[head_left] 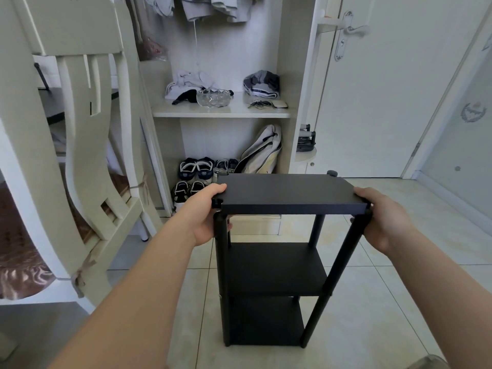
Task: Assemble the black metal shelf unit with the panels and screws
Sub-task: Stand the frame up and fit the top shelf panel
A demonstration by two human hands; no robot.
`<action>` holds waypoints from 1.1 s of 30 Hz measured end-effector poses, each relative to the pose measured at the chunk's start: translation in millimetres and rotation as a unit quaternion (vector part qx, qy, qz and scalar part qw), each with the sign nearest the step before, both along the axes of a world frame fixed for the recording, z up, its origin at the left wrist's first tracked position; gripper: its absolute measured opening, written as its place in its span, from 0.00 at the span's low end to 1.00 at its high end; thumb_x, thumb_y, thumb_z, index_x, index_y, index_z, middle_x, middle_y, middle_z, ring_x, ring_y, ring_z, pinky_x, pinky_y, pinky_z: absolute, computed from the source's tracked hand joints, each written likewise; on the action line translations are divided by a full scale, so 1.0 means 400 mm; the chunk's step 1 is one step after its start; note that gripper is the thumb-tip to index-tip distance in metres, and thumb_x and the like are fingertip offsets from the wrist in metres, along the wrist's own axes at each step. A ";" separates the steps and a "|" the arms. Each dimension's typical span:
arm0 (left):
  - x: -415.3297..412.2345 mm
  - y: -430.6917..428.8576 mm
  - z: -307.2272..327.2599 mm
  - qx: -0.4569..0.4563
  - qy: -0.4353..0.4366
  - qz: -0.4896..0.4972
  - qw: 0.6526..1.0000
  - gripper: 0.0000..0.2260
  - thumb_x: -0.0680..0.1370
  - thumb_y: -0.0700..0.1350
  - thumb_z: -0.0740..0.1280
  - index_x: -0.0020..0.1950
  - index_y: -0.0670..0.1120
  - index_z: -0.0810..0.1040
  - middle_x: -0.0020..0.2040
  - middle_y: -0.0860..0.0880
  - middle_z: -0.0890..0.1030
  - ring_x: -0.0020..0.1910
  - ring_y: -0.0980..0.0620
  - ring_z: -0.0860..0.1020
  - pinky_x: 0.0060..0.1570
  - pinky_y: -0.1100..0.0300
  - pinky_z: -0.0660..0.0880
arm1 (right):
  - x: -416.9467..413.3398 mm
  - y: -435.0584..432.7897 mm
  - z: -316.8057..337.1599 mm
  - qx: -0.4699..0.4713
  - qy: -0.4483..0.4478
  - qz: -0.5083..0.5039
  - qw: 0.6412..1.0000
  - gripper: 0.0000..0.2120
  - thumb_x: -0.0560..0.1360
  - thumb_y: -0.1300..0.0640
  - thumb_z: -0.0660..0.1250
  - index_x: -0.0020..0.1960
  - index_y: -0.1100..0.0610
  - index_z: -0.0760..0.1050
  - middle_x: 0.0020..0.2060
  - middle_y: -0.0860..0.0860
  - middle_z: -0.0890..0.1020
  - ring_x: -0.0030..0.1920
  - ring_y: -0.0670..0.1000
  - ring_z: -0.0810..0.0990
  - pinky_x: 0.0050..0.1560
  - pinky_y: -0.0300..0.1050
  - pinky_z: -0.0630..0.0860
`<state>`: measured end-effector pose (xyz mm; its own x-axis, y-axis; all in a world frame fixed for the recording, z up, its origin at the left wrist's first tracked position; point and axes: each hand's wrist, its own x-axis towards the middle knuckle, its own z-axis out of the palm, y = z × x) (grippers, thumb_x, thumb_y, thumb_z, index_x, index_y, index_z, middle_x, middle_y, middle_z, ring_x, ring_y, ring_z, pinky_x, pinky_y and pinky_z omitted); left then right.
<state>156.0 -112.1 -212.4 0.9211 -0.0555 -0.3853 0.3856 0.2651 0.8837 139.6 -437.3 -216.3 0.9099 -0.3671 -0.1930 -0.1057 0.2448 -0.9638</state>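
A black shelf unit [277, 265] with three flat panels and round black posts stands upright on the tiled floor in the middle of the head view. Its top panel [287, 193] is level. My left hand [206, 213] grips the top panel's left end, thumb on top and fingers curled under beside the front left post [222, 275]. At the opposite end my right hand [383, 217] grips the panel by the front right post [338, 275]. No loose screws or panels are visible.
A cream chair [87, 161] stands close on the left. Behind the unit is an open wardrobe [221, 110] with a glass bowl [213, 97], clothes, shoes [197, 169] and a bag [262, 151]. A white door [378, 89] is at the right. Pale floor tiles [386, 315] surround the unit.
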 end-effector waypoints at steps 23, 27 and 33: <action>-0.005 -0.051 -0.013 0.015 -0.027 0.068 0.997 0.09 0.78 0.51 0.69 0.55 0.48 0.79 0.44 0.48 0.84 0.46 0.46 0.83 0.48 0.47 0.82 | -0.008 -0.006 0.004 0.054 -0.008 -0.041 0.998 0.04 0.78 0.59 0.69 0.46 0.59 0.78 0.35 0.50 0.80 0.35 0.50 0.77 0.44 0.46 0.73; -0.004 -0.048 -0.014 0.020 -0.022 0.063 0.998 0.10 0.79 0.50 0.69 0.57 0.48 0.78 0.47 0.46 0.84 0.49 0.45 0.83 0.48 0.46 0.82 | -0.012 -0.021 0.009 0.014 0.004 -0.011 1.000 0.07 0.78 0.55 0.70 0.53 0.58 0.80 0.41 0.50 0.81 0.40 0.53 0.75 0.48 0.50 0.71; -0.005 -0.051 -0.016 0.022 -0.019 0.074 0.997 0.08 0.79 0.48 0.67 0.56 0.46 0.77 0.44 0.46 0.85 0.45 0.45 0.84 0.46 0.47 0.83 | -0.001 -0.026 0.004 -0.020 0.024 0.002 1.000 0.08 0.77 0.57 0.72 0.53 0.61 0.80 0.41 0.53 0.81 0.39 0.54 0.78 0.46 0.50 0.76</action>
